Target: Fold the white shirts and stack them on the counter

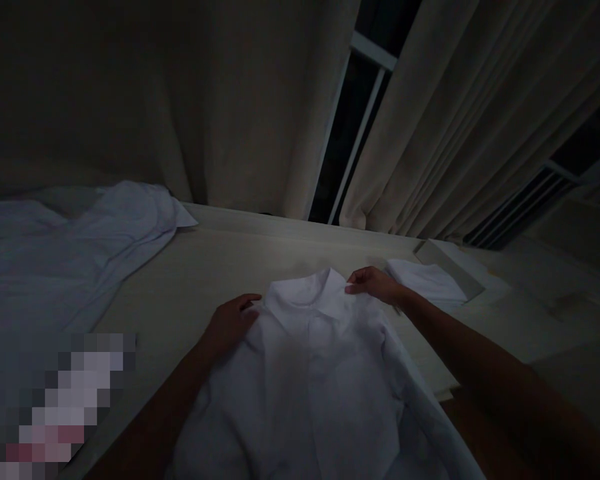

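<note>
A white collared shirt (307, 373) lies front up before me, its collar (305, 293) toward the far side and its lower part running out of the bottom of the view. At the shoulder on the left, my left hand (233, 323) is closed on the cloth, thumb on top, with a small gap showing between thumb and finger. My right hand (375, 283) pinches the other shoulder close to the collar. The cloth inside both grips is mostly hidden, and the light is dim.
Another white garment (80, 247) is spread on the left of the pale surface (220, 247). Folded white cloth (425, 280) sits at right beside an open box (455, 267). Beige curtains (260, 120) hang behind. A pixelated object (75, 387) is at lower left.
</note>
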`<state>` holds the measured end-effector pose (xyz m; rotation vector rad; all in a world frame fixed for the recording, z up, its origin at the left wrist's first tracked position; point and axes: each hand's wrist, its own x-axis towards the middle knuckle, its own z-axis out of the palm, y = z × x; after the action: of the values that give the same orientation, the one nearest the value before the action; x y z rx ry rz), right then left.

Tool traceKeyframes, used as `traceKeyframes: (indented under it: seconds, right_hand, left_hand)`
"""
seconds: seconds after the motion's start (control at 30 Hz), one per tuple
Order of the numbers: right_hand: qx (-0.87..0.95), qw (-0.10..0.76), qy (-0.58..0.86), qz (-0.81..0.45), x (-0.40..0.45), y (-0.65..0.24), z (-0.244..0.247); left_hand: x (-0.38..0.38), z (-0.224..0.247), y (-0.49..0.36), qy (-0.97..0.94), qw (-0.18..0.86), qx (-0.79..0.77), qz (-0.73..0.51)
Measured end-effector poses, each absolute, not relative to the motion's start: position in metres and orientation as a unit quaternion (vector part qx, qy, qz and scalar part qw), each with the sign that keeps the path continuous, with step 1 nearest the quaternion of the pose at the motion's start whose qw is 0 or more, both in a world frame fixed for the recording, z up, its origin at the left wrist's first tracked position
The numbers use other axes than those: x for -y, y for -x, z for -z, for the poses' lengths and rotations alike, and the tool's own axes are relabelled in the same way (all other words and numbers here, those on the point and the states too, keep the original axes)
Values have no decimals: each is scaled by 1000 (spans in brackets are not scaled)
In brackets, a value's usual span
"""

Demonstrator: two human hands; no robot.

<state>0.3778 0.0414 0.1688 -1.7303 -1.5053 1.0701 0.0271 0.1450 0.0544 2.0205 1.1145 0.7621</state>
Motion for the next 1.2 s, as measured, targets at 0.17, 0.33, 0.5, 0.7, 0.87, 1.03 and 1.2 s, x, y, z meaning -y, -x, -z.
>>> traceKeyframes:
  seconds: [0.17, 0.33, 0.5, 0.7, 0.87, 1.03, 1.2]
  right_hand:
    - [592, 237, 693, -336, -44, -386, -169]
    - [595, 208, 758, -168, -56, -383, -161]
    - [571, 215, 790, -58, -78, -377, -159]
    - [562, 210, 796, 84, -67, -335, -124]
    - [608, 194, 769, -38, -34, -278, -60]
    - [581, 169, 795, -42, -36, -252, -42]
    - [598, 79, 797, -21, -48, -245, -46]
  left_hand:
    - [-155, -53, -13, -813, 256, -473, -223]
    - [-159, -57, -5, -810, 257, -479, -217]
    - [-157, -65, -2, -768, 203, -535, -288]
    - [-143, -74, -15, -781, -14, -540, -315]
    - [-105, -62, -56, -891, 52, -403, -203]
    - [-91, -21, -77, -912, 75, -367, -167]
    - [-98, 4, -76, -916, 72, -366, -145]
